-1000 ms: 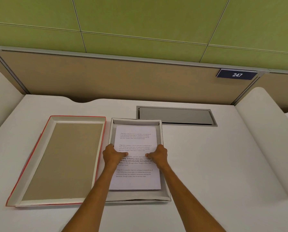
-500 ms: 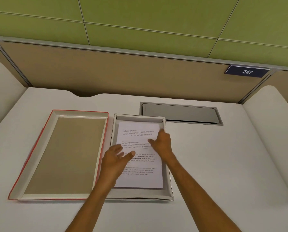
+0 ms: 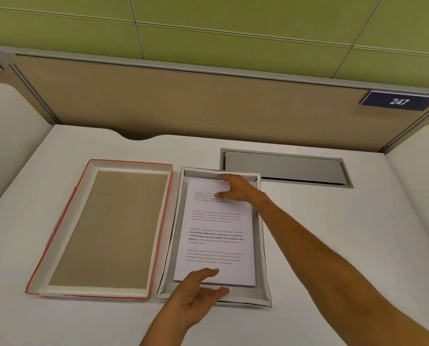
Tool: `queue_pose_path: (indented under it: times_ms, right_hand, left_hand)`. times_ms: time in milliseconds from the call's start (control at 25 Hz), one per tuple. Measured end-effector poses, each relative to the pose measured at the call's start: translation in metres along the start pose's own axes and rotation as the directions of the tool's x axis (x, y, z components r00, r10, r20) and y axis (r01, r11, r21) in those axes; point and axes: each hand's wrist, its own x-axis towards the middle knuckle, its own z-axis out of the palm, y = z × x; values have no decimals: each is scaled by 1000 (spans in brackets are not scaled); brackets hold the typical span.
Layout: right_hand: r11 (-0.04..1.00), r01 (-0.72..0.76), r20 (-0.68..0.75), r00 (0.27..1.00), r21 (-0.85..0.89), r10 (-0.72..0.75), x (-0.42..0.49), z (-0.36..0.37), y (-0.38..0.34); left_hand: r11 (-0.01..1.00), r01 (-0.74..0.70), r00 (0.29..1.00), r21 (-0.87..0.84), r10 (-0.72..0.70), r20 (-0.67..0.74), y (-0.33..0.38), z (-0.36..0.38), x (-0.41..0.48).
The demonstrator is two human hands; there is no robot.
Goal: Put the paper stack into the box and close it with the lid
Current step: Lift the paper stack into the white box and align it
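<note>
paper stack [image 3: 217,233] in box [image 3: 263,258], long axis up-frame | lid [image 3: 103,228] just left, nearer our left hand [image 3: 198,298] | left spread, empty; right hand [image 3: 236,189] flat, holding nothing

White paper stack [image 3: 218,236] with black print, grey-white box [image 3: 262,245], red-edged lid [image 3: 58,228] lined perhaps tan.

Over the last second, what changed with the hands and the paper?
Both hands left the middle of the paper stack and spread apart: right hand went to its far edge, left hand drew back to the near edge, fingers open. Nothing gripped. Stack stayed in the box; the lid stayed open-side up beside it.
</note>
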Motion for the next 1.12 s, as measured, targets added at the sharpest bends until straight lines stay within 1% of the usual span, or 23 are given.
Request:
queue_pose_path:
  times_ms: [80, 200, 280, 400, 560, 800, 880, 1000, 1080, 1120]
  right_hand:
    - [1000, 3, 16, 1000, 20, -3, 7, -1, 1]
    - [997, -1, 13, 1000, 75, 0, 16, -3, 2]
    - [996, -4, 29, 1000, 84, 1, 19, -3, 4]
    - [996, -5, 35, 999, 87, 2, 20, -2, 7]
    - [997, -11, 30, 1000, 81, 8, 20, -1, 7]
    - [1000, 7, 32, 999, 25, -7, 18, 1, 5]
    - [1000, 13, 50, 999, 5, -13, 18, -1, 2]
    - [1000, 6, 102, 995, -26, -3, 19, -12, -1]
    - [998, 10, 77, 997, -55, -6, 16, -17, -8]
    - [998, 18, 46, 999, -56, -15, 14, -18, -14]
  left_hand:
    - [999, -22, 1000, 43, 21, 19, 5, 4, 0]
    - [992, -36, 999, 122, 38, -9, 9, 4, 8]
    - [997, -20, 999, 75, 22, -28, 11, 0, 17]
    - [1000, 29, 1000, -1, -29, -12, 12, 2, 21]
    - [998, 48, 998, -38, -46, 49, 14, 3, 22]
    - [995, 65, 997, -69, -62, 50, 12, 0, 24]
    - [994, 73, 995, -85, -67, 70, 11, -1, 20]
    - [990, 130, 989, -49, -127, 73, 13, -8, 13]
    - [985, 172, 979, 9, -172, 112, 22, -18, 0]
    - [986, 161, 978, 36, -164, 132, 30, -26, -6]
